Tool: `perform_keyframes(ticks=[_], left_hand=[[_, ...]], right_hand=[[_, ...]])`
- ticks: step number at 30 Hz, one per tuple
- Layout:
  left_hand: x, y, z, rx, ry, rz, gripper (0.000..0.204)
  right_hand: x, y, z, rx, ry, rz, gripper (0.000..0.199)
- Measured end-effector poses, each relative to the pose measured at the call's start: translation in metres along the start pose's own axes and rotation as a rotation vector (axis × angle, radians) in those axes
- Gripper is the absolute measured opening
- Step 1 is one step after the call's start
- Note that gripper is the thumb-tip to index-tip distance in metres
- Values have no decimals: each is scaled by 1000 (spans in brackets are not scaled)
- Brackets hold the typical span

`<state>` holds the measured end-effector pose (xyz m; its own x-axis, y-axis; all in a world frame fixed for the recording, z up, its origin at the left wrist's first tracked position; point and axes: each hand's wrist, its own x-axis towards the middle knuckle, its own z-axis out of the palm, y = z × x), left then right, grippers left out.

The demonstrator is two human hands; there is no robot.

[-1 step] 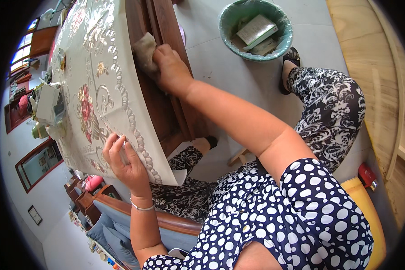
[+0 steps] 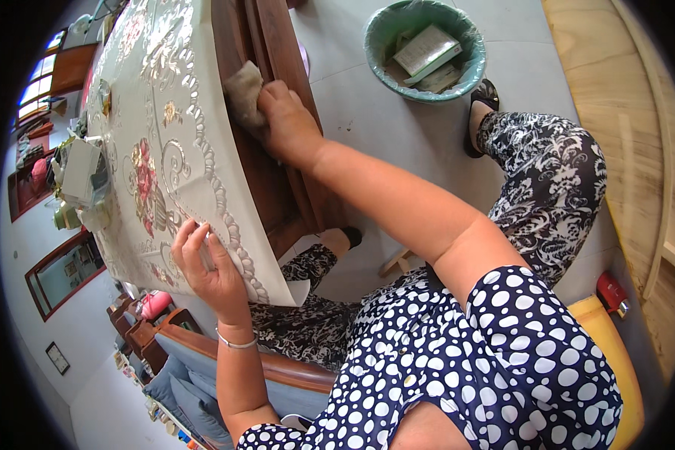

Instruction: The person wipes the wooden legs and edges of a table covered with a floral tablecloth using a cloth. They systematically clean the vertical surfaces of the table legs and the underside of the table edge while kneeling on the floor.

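Observation:
My right hand (image 2: 294,124) is closed round a greyish-beige cleaning rag (image 2: 244,94). The rag presses against the dark brown wooden side of the table (image 2: 277,196), just below the overhanging cover. A cream tablecloth (image 2: 139,105) with embossed silver scrolls and pink flowers covers the tabletop. At its near edge, my left hand (image 2: 211,270) pinches a fold of the cloth between thumb and fingers. The cloth's corner (image 2: 296,292) hangs loose and curls out beside that hand. Part of the rag is hidden behind my right fingers.
A green lined waste bin (image 2: 375,56) holding a white-and-green box (image 2: 427,52) stands on the grey tiled floor. Boxes and jars (image 2: 79,176) crowd the table's left side. A blue cushioned wooden sofa (image 2: 277,382) and a yellow seat (image 2: 615,375) are close by me.
My right hand and the rag have shifted very slightly toward me along the wooden side. My left hand keeps its place on the tablecloth.

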<state>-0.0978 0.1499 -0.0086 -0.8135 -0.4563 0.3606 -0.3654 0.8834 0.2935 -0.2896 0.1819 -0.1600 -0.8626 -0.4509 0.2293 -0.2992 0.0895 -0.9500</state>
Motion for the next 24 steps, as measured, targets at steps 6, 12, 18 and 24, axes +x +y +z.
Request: perform_keyframes(ticks=[6, 12, 18, 24], left_hand=[[2, -5, 3, 2, 27, 33, 13], [2, -16, 5, 31, 49, 95, 12], [3, -10, 5, -12, 75, 74, 12], [0, -16, 7, -3, 91, 74, 12]], right_hand=[[-61, -16, -11, 12, -23, -16, 27], [-102, -32, -38, 47, -308, 38, 33], [-95, -62, -72, 394, -510, 242, 47], [-142, -83, -71, 206, -550, 244, 51]])
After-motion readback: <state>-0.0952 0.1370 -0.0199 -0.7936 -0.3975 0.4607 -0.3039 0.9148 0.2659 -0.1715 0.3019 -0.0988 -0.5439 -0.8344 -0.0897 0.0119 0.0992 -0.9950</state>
